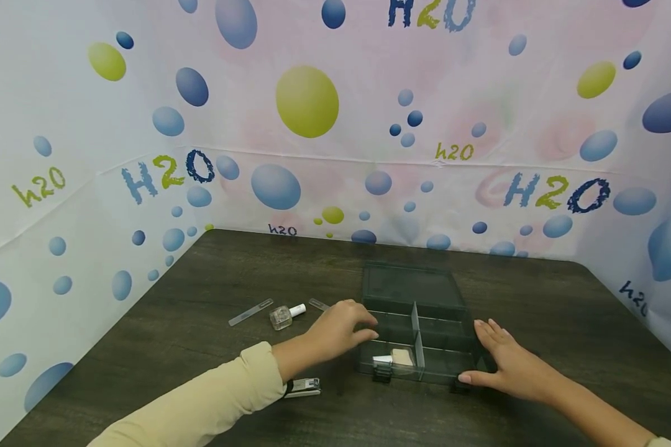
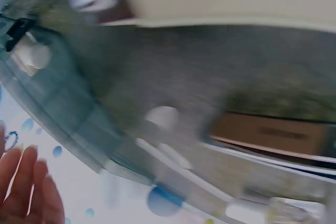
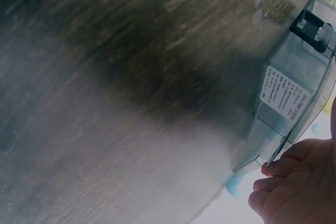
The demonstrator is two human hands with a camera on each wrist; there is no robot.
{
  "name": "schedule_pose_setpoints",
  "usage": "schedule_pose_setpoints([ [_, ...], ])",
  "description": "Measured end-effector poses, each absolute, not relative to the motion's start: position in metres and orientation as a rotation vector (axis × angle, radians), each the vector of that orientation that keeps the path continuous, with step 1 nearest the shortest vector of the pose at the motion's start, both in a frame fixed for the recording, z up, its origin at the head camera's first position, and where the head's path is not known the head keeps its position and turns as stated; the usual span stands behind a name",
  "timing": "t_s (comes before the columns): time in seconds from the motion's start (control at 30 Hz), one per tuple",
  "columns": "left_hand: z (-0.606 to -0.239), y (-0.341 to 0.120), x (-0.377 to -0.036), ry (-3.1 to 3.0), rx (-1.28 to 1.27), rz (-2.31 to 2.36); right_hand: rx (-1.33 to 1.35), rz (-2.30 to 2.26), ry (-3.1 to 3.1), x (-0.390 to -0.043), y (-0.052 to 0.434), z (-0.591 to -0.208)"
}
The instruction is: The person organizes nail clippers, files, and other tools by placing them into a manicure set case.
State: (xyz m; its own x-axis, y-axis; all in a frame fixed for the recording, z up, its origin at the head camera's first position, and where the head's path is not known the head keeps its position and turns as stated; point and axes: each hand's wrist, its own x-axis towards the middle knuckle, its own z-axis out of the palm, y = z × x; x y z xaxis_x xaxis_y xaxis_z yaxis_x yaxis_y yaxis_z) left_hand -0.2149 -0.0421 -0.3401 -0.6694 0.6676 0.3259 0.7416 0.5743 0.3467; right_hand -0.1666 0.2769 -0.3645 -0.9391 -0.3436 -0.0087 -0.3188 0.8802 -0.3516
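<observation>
A smoky clear compartment box (image 1: 443, 371) sits on the dark table with its lid (image 1: 410, 285) laid open behind it. A white piece (image 1: 383, 359) and a beige piece (image 1: 402, 357) lie in its front left compartment. My left hand (image 1: 343, 328) rests its loosely bent fingers against the box's left wall. My right hand (image 1: 500, 357) lies flat with straight fingers along the right wall. In the right wrist view the fingertips (image 3: 278, 174) touch the box's corner by its label (image 3: 283, 95). The left wrist view is blurred.
Left of the box lie a clear nail file (image 1: 250, 311), a small polish bottle (image 1: 282, 316) with a white cap and another file (image 1: 318, 304). A small metal tool (image 1: 302, 388) lies under my left wrist. Printed bubble-pattern walls enclose the table (image 1: 201, 298).
</observation>
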Motion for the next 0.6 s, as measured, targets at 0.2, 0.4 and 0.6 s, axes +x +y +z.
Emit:
schedule_pose_setpoints([
  [0.2,-0.348,-0.066,-0.218,-2.506,-1.074,-0.727,-0.53,-0.545,2.98,-0.166,0.278,-0.365],
  [0.4,-0.354,-0.094,-0.22,-2.455,-0.941,-0.735,-0.526,-0.571,2.972,-0.167,0.278,-0.366],
  [0.6,-0.359,-0.121,-0.222,-2.495,-0.787,-0.75,-0.514,-0.577,2.96,-0.169,0.278,-0.366],
])
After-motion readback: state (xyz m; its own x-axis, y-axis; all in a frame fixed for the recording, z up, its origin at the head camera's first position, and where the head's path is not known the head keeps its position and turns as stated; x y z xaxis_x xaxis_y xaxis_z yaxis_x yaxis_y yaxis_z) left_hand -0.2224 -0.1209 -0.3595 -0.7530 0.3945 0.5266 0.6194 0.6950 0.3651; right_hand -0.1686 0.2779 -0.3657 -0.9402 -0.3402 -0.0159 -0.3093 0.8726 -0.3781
